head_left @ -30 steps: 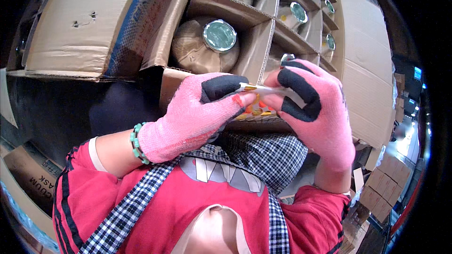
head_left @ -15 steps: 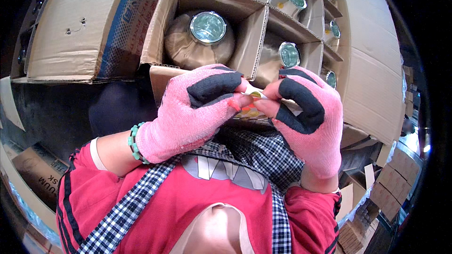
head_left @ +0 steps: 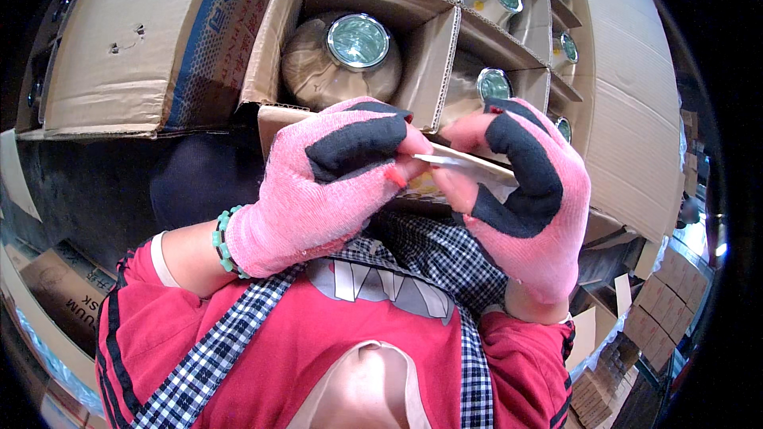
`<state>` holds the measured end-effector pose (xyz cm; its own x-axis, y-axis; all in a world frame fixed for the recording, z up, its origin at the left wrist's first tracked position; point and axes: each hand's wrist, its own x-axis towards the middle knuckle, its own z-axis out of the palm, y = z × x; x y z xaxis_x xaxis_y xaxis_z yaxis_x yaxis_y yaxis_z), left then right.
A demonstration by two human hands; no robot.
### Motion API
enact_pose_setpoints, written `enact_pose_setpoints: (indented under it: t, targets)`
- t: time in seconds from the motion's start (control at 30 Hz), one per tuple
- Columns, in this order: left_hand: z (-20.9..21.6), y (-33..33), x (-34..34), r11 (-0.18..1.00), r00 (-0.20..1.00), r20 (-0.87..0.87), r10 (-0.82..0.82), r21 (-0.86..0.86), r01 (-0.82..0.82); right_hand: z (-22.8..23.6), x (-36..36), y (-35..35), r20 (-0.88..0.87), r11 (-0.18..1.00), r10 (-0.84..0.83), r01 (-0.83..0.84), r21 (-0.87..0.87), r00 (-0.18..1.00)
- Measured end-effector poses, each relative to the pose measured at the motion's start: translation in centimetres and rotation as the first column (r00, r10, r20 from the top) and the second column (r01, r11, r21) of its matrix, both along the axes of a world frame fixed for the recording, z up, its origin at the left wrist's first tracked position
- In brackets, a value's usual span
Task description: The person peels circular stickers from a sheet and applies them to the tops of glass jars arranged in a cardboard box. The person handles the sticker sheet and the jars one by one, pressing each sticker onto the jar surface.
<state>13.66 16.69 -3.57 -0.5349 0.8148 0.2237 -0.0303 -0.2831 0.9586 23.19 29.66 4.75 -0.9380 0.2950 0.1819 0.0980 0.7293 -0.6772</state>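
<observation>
Both hands wear pink gloves with dark finger pads and bare fingertips. Between them is a thin whitish sticker sheet, seen nearly edge-on; a little colour shows faintly below it. My left hand pinches its left end between thumb and forefinger. Around the other end curls my right hand, thumb below and forefinger above, with the sheet running in toward the palm. Just beyond my hands stands an open carton with cardboard dividers. It holds clear round glass vessels with silvery rims, one per compartment.
A closed carton with a blue printed side stands at the left. The open carton's flap spreads out on the right. Brown boxes are stacked at the lower right, and another box lies at the lower left.
My right thumb and forefinger have spread apart and moved slightly right. The sheet has tilted nearly edge-on, so its coloured dots hardly show. My left hand keeps its pinch.
</observation>
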Motion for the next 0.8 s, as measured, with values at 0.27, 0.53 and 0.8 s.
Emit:
enact_pose_setpoints:
  t: [0.27, 0.53, 0.8]
  targets:
    - [1.6, 0.0, -0.1, 0.980, 0.980, 0.186, -0.075, -0.170, 0.107, -1.2, 0.3, 0.9, -0.121, 0.896, 0.215, -0.147, 0.420, 0.969]
    - [1.4, 0.1, 0.3, 0.960, 0.860, 0.509, -0.036, -0.222, 0.171, -1.0, 1.4, 1.4, -0.126, 0.936, 0.208, -0.160, 0.314, 0.970]
    - [1.6, 0.5, 1.4, 0.872, 0.908, 0.358, -0.219, -0.345, 0.346, -1.6, 9.5, 12.1, -0.026, 0.841, -0.476, 0.463, 0.278, 0.879]
